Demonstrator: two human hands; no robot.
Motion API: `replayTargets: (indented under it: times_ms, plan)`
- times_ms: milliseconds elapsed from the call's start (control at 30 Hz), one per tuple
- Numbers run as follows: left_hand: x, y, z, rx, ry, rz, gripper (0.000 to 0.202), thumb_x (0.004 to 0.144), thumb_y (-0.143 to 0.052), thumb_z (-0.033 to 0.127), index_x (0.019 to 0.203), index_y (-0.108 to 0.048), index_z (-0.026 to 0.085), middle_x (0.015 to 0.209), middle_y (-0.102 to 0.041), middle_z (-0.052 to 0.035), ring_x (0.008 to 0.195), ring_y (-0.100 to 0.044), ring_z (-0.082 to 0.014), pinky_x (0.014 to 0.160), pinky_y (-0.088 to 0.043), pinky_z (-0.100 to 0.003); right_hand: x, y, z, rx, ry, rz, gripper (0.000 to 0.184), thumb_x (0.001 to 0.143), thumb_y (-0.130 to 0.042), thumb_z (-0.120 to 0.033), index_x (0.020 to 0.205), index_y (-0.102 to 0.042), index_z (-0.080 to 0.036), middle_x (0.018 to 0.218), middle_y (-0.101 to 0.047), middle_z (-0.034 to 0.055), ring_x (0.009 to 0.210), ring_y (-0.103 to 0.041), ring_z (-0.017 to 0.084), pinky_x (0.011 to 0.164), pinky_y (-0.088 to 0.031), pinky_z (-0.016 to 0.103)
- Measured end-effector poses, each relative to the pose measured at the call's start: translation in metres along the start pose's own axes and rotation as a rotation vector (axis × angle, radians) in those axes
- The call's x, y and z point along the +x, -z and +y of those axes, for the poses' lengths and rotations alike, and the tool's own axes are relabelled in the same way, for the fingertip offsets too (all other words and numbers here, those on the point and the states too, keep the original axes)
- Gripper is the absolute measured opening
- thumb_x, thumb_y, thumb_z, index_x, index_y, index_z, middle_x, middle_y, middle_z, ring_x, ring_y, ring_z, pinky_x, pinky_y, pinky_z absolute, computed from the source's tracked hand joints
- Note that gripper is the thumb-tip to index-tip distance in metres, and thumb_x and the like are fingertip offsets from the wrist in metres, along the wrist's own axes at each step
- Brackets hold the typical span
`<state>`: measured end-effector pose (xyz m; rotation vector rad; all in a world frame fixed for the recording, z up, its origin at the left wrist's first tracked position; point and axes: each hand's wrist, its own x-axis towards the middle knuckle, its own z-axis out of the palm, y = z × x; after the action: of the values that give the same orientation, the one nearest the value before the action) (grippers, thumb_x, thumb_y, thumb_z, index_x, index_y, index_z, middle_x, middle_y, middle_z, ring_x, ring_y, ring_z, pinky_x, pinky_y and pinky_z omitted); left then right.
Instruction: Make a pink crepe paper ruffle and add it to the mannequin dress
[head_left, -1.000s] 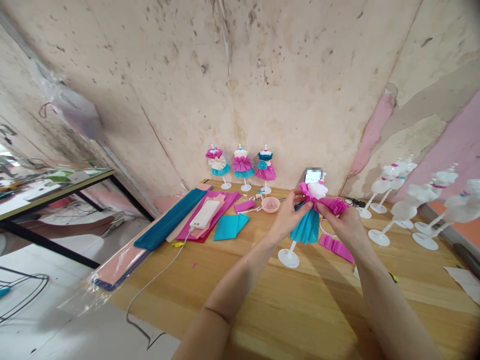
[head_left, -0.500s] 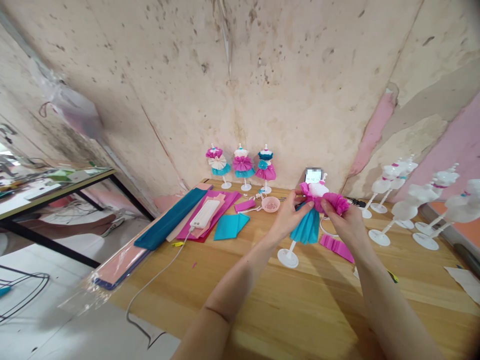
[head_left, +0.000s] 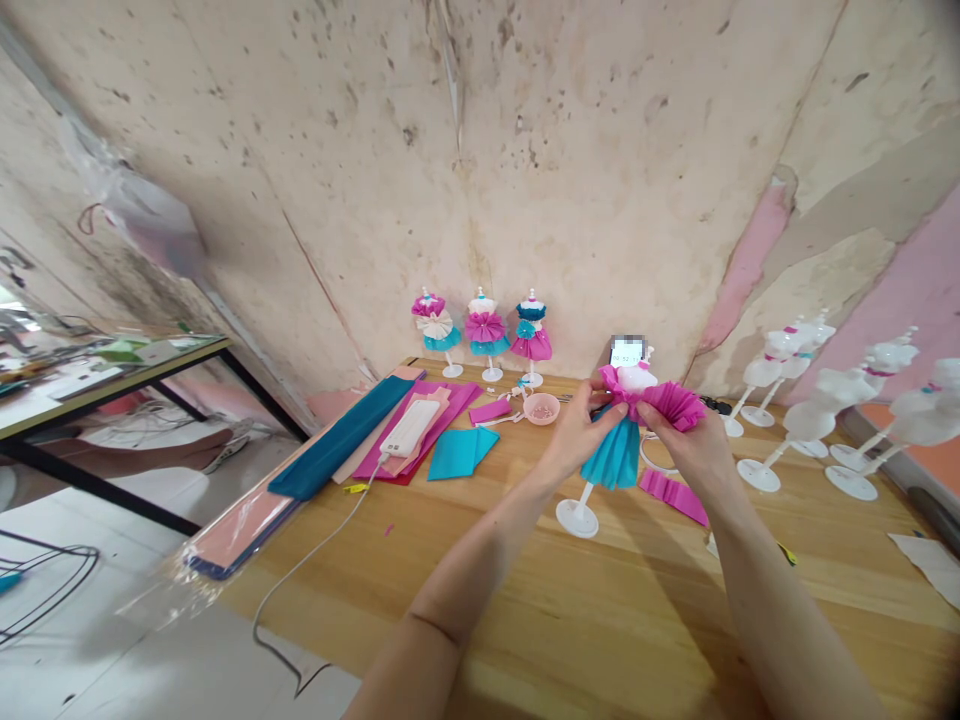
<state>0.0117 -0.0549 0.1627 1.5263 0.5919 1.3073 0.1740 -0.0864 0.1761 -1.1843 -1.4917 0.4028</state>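
Note:
A small white dress-form mannequin (head_left: 636, 377) stands before me in a pleated turquoise paper skirt (head_left: 611, 455), on a round white base (head_left: 577, 518). Magenta crepe paper (head_left: 679, 403) is wrapped at its waist and chest, and its pleated end fans out to the right. My left hand (head_left: 581, 425) closes on the magenta paper at the waist's left side, thumb in front. On the other side, my right hand (head_left: 694, 445) pinches the gathered paper between thumb and fingers. Below it lies a folded magenta strip (head_left: 673, 496).
Several bare mannequins (head_left: 816, 415) stand on the right. Three dressed mannequins (head_left: 486, 328) line the wall. A small pink bowl (head_left: 541, 408), turquoise paper pieces (head_left: 459, 453), a white power bank (head_left: 410, 428) with a cable and paper sheets (head_left: 341, 440) lie left. A phone (head_left: 627, 353) stands behind.
The pleated magenta end at my right hand has fanned out wider to the right. Both hands stay in nearly the same place; the mannequin has barely shifted.

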Motion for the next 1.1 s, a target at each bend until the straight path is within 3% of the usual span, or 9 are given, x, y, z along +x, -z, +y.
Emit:
replayTargets:
  times_ms: [400,600,800,900,1100]
  plan:
    - [0.0,-0.002,-0.003,-0.029,0.022,-0.006,0.038,0.085,-0.063,0.038,0.115,-0.05,0.019,0.112,-0.065,-0.0102,0.106,-0.062,-0.0218,0.092,-0.048,-0.037,-0.001,-0.004,0.002,-0.143,0.009,0.057,0.037,0.079,-0.064,-0.049,0.102,-0.068,-0.02,0.086,-0.072,0.0053,0.08,-0.065,0.024,0.07,-0.05,0.036]
    - [-0.002,-0.003,0.002,-0.023,0.023,-0.007,0.039,0.084,-0.064,0.039,0.115,-0.05,0.019,0.107,-0.066,-0.0095,0.101,-0.063,-0.021,0.088,-0.049,-0.036,-0.002,-0.004,-0.002,-0.259,0.022,0.097,0.036,0.08,-0.063,-0.049,0.098,-0.068,-0.018,0.079,-0.071,0.005,0.072,-0.063,0.023,0.065,-0.046,0.034]
    - [-0.003,-0.005,0.006,-0.071,0.053,-0.007,0.045,0.08,-0.068,0.041,0.114,-0.05,0.018,0.111,-0.065,-0.0104,0.105,-0.061,-0.0226,0.089,-0.049,-0.036,-0.004,-0.004,-0.009,-0.278,0.037,0.092,0.031,0.082,-0.061,-0.046,0.099,-0.064,-0.02,0.085,-0.07,0.0042,0.077,-0.063,0.023,0.069,-0.045,0.034]
    - [-0.003,-0.005,0.004,-0.1,0.063,-0.017,0.051,0.074,-0.075,0.038,0.114,-0.05,0.018,0.113,-0.064,-0.0107,0.109,-0.06,-0.0237,0.091,-0.048,-0.037,-0.005,-0.004,-0.011,-0.302,0.028,0.116,0.03,0.08,-0.063,-0.046,0.096,-0.062,-0.021,0.083,-0.069,0.0038,0.075,-0.062,0.022,0.068,-0.045,0.034]
    - [0.0,-0.005,-0.007,-0.201,0.059,-0.032,0.043,0.078,-0.071,0.036,0.112,-0.051,0.018,0.105,-0.066,-0.009,0.1,-0.063,-0.0209,0.087,-0.048,-0.035,-0.004,-0.003,-0.009,-0.285,0.008,0.108,0.031,0.083,-0.06,-0.048,0.098,-0.065,-0.021,0.08,-0.069,0.0031,0.073,-0.062,0.022,0.068,-0.046,0.035]
